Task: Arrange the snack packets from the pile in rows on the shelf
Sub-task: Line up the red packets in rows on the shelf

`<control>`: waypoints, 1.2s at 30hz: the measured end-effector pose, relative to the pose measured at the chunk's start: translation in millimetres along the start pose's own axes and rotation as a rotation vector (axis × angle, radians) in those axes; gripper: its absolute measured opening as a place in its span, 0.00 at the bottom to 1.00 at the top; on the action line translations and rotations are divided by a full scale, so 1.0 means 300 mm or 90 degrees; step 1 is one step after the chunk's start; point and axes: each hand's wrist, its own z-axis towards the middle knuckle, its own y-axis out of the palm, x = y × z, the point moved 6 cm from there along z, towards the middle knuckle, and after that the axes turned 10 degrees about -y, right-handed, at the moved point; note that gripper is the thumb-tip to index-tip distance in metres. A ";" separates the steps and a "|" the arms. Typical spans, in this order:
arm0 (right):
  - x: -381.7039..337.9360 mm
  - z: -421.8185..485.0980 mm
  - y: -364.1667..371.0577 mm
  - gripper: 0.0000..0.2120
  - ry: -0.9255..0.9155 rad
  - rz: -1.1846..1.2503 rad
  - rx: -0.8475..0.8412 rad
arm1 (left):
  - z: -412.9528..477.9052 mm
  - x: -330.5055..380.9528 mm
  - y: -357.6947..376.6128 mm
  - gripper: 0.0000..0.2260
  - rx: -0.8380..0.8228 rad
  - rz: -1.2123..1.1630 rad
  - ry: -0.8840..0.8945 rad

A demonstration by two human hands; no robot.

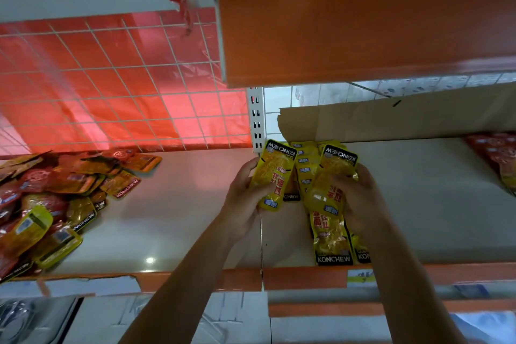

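Glossy white shelf [181, 218], orange-edged. Your left hand [245, 200] grips a crinkly yellow foil packet [272, 173], your right hand [361, 204] a second packet [336, 173]; packet pile [50, 198] lies left.

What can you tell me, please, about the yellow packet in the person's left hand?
The glossy yellow plastic snack packet is a flat oblong pouch. A black band reading KONCHEW, upside down, crosses its far end; red characters run down its front, with a blue label at the near end. It is tilted, black end away from the person. The left hand grips its left edge, thumb on the front. Its right edge overlaps a row of yellow packets on the white shelf.
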 end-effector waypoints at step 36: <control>-0.023 0.041 -0.138 0.21 -0.050 -0.142 0.022 | 0.146 0.000 -0.023 0.12 0.434 0.552 0.080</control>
